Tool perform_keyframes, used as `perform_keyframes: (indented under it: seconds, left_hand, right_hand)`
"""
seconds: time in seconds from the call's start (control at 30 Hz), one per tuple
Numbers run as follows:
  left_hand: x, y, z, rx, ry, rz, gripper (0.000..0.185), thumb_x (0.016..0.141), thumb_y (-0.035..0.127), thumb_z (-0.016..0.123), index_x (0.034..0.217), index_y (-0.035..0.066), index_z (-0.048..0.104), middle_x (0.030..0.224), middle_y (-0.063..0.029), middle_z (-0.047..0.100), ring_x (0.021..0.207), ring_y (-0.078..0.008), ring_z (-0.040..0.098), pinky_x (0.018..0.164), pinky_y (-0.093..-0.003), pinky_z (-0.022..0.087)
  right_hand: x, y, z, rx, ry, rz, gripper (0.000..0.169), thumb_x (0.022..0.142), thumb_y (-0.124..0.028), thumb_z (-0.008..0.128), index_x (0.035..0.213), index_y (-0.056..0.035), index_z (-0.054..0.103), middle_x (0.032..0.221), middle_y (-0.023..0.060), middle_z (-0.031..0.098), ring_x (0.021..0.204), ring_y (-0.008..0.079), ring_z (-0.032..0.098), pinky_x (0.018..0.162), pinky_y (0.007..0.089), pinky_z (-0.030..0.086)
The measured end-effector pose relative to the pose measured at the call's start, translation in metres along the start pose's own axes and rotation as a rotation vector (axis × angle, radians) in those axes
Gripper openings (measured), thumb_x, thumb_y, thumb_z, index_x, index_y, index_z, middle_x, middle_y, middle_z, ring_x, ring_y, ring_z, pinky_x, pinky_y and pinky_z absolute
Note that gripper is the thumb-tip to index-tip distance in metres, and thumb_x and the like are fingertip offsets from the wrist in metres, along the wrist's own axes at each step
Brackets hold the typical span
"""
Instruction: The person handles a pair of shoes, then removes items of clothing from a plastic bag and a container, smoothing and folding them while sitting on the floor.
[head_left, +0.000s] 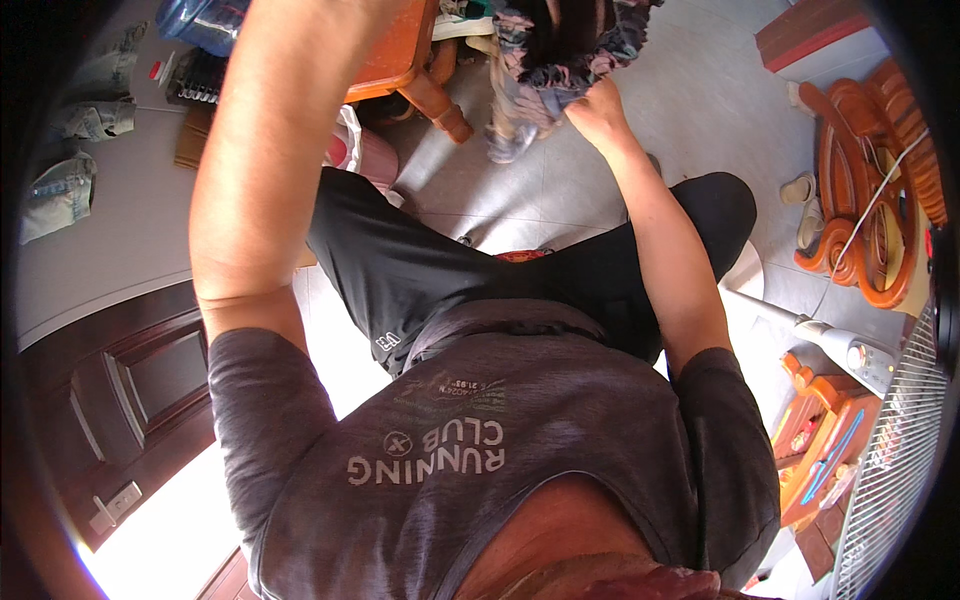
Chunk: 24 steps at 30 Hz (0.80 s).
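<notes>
A patterned garment (517, 97) in dark, grey and pink tones hangs at the top of the head view, with a gathered edge around a dark opening. My right hand (601, 109) grips that gathered edge at its lower right side. The other arm, on the left of the picture, reaches up past the top rim, so my left hand is out of view. Whether it touches the garment cannot be seen. Below the garment are my legs in black trousers (450, 277), spread apart in a seated pose.
An orange wooden stool (390, 45) stands at upper left, beside a pink bin (379, 157) with a white liner. A large blue water bottle (199, 22) is behind. Carved wooden furniture (862, 187), slippers (806, 210) and a standing fan (892, 450) are at right.
</notes>
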<state>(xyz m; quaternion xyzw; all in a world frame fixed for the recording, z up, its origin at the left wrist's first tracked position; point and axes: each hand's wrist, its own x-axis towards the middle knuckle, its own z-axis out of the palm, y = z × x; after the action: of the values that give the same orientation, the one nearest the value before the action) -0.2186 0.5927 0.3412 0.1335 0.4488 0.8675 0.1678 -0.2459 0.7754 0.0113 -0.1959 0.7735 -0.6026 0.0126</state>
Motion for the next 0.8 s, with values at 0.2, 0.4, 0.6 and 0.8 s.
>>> perform_keyframes:
  seconds: [0.2,0.4,0.6,0.8]
  left_hand:
    - [0.003,0.013,0.015,0.140,-0.074,-0.013,0.034,0.098,0.033,0.065,0.104,0.001,0.069,0.095,-0.0146,0.075,0.081,-0.0257,0.073,0.077,-0.0408,0.061]
    - [0.004,0.009,0.015,0.157,-0.070,-0.035,0.034,0.098,0.034,0.065,0.104,0.000,0.069,0.095,-0.0149,0.075,0.082,-0.0259,0.073,0.079,-0.0412,0.061]
    - [0.001,0.002,0.009,0.134,-0.055,-0.075,0.035,0.098,0.034,0.065,0.105,-0.001,0.070,0.096,-0.0152,0.075,0.082,-0.0261,0.073,0.081,-0.0416,0.060]
    - [-0.017,-0.003,0.005,0.065,-0.010,-0.156,0.038,0.096,0.035,0.069,0.104,-0.002,0.069,0.094,-0.0167,0.075,0.079,-0.0266,0.073,0.078,-0.0389,0.062]
  right_hand:
    - [0.006,0.079,0.011,0.034,-0.026,0.113,0.034,0.088,-0.025,0.068,0.117,-0.0075,0.067,0.108,0.0183,0.072,0.104,0.0352,0.068,0.089,0.0402,0.051]
    - [0.012,0.081,-0.010,0.243,-0.017,-0.009,0.044,0.091,-0.031,0.068,0.125,-0.0026,0.064,0.120,0.0157,0.070,0.109,0.0238,0.066,0.092,0.0347,0.050]
    - [0.002,0.010,-0.010,0.081,-0.132,0.024,0.044,0.087,-0.007,0.074,0.129,-0.0014,0.063,0.119,0.0075,0.070,0.107,0.0152,0.063,0.099,0.0315,0.048]
    - [-0.001,0.002,-0.026,0.670,-0.244,0.220,0.029,0.089,-0.002,0.071,0.117,0.0033,0.067,0.110,0.0087,0.072,0.099,0.0153,0.064,0.089,0.0295,0.050]
